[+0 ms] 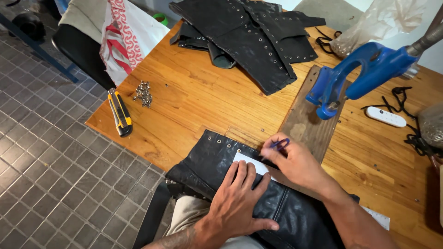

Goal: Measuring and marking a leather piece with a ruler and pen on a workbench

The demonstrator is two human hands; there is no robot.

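A black leather piece [207, 161] with a row of metal eyelets lies over the near edge of the wooden table [194, 92] and onto my lap. My left hand [237, 198] presses flat on the leather, its fingertips on a white strip [247, 162] lying on it. My right hand [295, 161] grips a blue pen [279, 144], its tip at the upper edge of the white strip.
More black eyeleted leather pieces [258, 41] are piled at the table's far side. A blue hand press [360, 76] stands on a wooden board [307, 120]. A yellow-and-black utility knife [120, 112], a heap of metal eyelets [144, 93], a white remote [386, 116] and black cords [406, 99] lie around.
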